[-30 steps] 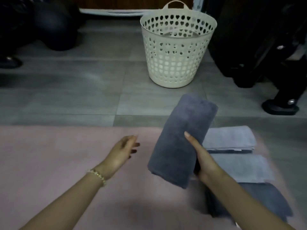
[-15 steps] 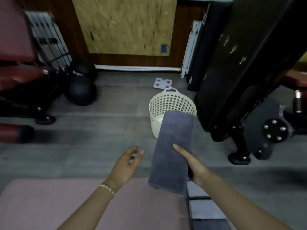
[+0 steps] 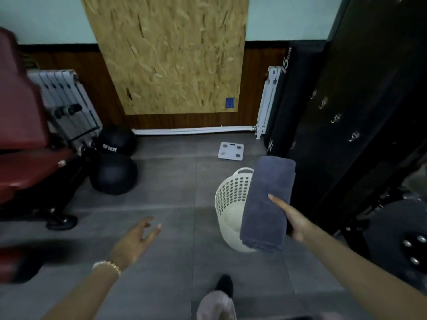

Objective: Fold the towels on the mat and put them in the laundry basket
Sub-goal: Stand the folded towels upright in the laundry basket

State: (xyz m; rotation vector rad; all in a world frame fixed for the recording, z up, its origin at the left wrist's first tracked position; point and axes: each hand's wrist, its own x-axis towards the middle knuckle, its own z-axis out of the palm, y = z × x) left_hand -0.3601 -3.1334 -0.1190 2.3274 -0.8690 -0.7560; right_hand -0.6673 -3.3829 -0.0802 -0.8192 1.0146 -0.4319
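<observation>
A: You're on the put-away step. Your right hand [image 3: 293, 219] grips the folded grey towel [image 3: 269, 199] near its lower end, thumb laid across the top and the other fingers hidden underneath.

B: You're holding it up off the floor [image 3: 173, 204], and from the head view it crosses the right side of the laundry basket [image 3: 227, 197]. I can't tell you whether it hangs squarely over the opening; it may sit a little to the right of it.

A: Your left hand [image 3: 136, 241] is out to the side, well apart from the basket, fingers spread and holding nothing.

B: So the next move, as I judge it: bring the towel left until it's over the mouth, lower it in flat, and only then let the thumb go, so the fold doesn't spring open. What you can see of the inside looks bare, so there should be room.

A: Mind the handle [image 3: 246, 170] on the far rim and the black rack [image 3: 346, 146] just beside the basket on your right; the cloth could catch on either. The mat isn't in view, so I can't tell you how many towels are left to fold.
</observation>
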